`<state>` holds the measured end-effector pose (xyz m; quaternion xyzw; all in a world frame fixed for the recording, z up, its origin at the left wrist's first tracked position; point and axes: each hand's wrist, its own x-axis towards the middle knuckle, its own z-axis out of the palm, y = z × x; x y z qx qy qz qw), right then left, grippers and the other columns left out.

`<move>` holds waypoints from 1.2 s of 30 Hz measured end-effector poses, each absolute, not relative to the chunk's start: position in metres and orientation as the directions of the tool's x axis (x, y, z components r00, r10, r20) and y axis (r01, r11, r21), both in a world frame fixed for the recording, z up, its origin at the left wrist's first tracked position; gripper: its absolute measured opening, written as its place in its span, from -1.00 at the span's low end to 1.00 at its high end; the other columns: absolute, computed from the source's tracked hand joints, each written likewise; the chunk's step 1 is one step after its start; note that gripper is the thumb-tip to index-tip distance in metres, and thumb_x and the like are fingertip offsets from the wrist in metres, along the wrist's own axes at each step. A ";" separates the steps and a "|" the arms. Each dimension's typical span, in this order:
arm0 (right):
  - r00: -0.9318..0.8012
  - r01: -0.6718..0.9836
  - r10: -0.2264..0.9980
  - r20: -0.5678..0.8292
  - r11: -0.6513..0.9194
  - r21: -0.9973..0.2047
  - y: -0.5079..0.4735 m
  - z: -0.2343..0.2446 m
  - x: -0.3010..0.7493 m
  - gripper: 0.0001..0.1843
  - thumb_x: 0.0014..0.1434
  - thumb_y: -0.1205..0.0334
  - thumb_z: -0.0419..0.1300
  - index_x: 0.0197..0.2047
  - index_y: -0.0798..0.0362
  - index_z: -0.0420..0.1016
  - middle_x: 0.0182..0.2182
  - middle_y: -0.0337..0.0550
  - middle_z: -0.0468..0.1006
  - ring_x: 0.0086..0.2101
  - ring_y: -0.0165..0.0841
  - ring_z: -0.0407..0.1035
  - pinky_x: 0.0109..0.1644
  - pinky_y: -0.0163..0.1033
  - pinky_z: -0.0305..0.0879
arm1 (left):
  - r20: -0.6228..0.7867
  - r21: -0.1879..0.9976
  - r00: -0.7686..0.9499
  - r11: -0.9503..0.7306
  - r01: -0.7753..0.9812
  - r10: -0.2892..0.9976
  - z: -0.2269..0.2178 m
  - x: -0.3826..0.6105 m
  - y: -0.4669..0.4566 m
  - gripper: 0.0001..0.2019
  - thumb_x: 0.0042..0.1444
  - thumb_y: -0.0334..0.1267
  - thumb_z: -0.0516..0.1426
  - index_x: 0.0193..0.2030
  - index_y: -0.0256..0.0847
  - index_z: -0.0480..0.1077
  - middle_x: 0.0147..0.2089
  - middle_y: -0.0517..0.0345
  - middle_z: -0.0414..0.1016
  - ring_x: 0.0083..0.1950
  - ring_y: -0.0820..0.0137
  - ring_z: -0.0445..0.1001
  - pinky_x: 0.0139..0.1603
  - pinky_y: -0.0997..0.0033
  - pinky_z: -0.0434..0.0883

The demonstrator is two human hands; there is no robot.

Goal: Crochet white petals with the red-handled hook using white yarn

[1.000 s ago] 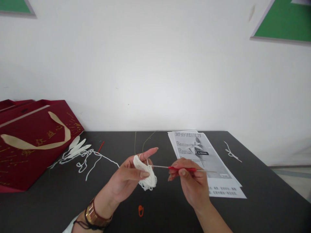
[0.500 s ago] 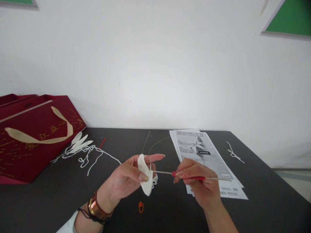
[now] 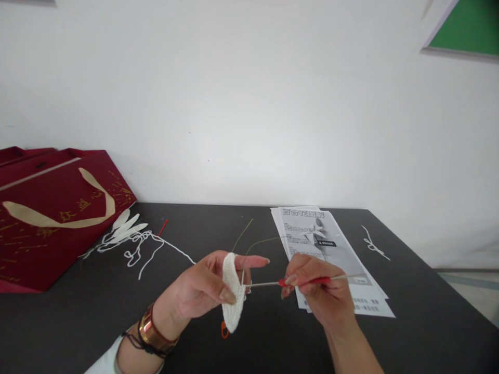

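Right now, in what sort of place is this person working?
Probably a craft workshop or classroom, though I cannot be sure: printed sheets lie on a dark table, and the left hand holds a white yarn piece.

1. My single feed comes from the camera worn on the person's head, looking forward and down across the flat black table (image 3: 280, 343).
2. It squarely faces the smooth white wall (image 3: 241, 104) beyond, which fills the upper half.
3. I see the bare left hand (image 3: 200, 288) and bare right hand (image 3: 327, 300) fairly near, low in view, before the table's far edge.
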<state>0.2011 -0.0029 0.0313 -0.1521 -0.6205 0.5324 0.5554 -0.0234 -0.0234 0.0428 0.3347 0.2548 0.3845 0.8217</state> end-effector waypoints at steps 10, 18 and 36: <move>-0.335 -0.547 0.855 0.397 0.167 -0.820 -0.002 0.029 0.196 -0.90 0.11 0.20 0.33 -0.35 0.04 0.64 -0.53 -0.18 0.54 -0.58 -0.42 0.45 -0.56 -0.37 0.44 | -0.088 0.859 0.580 0.356 -0.367 0.810 0.042 -0.028 -0.027 -0.48 -0.26 -0.33 0.33 -0.03 -0.12 0.58 -0.49 0.14 0.35 -0.49 0.41 0.17 -0.49 0.41 0.08; -0.339 -0.665 0.940 -0.047 -0.274 -0.694 0.005 0.024 0.174 -0.83 0.00 0.20 0.42 -0.42 0.13 0.61 -0.70 -0.31 0.48 -0.73 -0.58 0.31 -0.68 -0.55 0.35 | 0.254 0.966 0.367 -0.252 -0.055 0.895 0.044 -0.028 -0.023 -0.61 0.09 -0.34 0.22 0.08 0.00 0.51 -0.46 0.11 0.39 -0.40 0.34 0.26 -0.36 0.34 0.23; -0.464 -0.684 0.854 -0.236 -0.514 -0.518 0.016 0.005 0.162 -0.86 -0.04 0.30 0.39 -0.49 0.20 0.57 -0.70 -0.29 0.49 -0.73 -0.58 0.27 -0.70 -0.55 0.27 | 0.094 0.783 0.573 0.295 -0.548 0.814 0.030 -0.034 -0.010 -0.71 -0.21 -0.16 0.32 -0.27 -0.17 0.64 -0.17 -0.06 0.44 -0.20 0.16 0.43 -0.22 0.21 0.35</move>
